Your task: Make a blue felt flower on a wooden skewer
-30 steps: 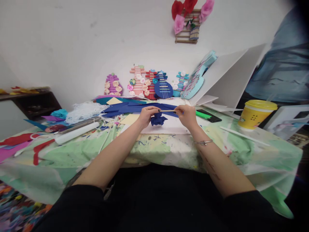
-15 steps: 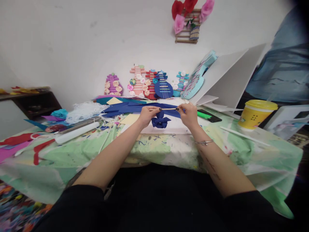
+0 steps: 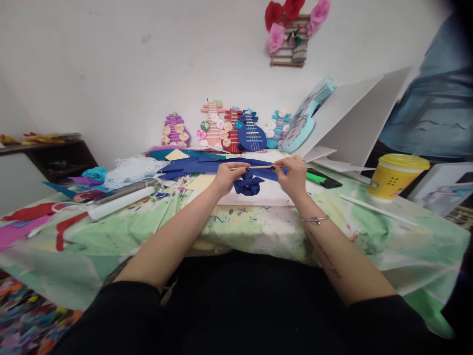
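Between both hands a thin wooden stick (image 3: 260, 167) is stretched level over the work surface. My left hand (image 3: 228, 178) pinches its left end, and my right hand (image 3: 294, 180) pinches the right end between thumb and fingers. Just below the stick, a crumpled dark blue paper flower (image 3: 248, 187) shows against a white board (image 3: 273, 198). Whether blue paper at the stick joins the flower I cannot tell. Blue paper sheets (image 3: 192, 166) lie right behind my hands.
Colourful paper lutes (image 3: 252, 138) lean along the wall. White string (image 3: 131, 172) and a white glue gun-like bar (image 3: 120, 203) lie left. To the right are a phone (image 3: 329, 181) with a green marker (image 3: 315, 177), a white stick (image 3: 377, 209) and a yellow cup (image 3: 397, 177).
The view has shifted slightly, so the scene sits a little further right. Both hands keep their pinch on the stick; the blue paper beneath it looks slightly closer to the stick.
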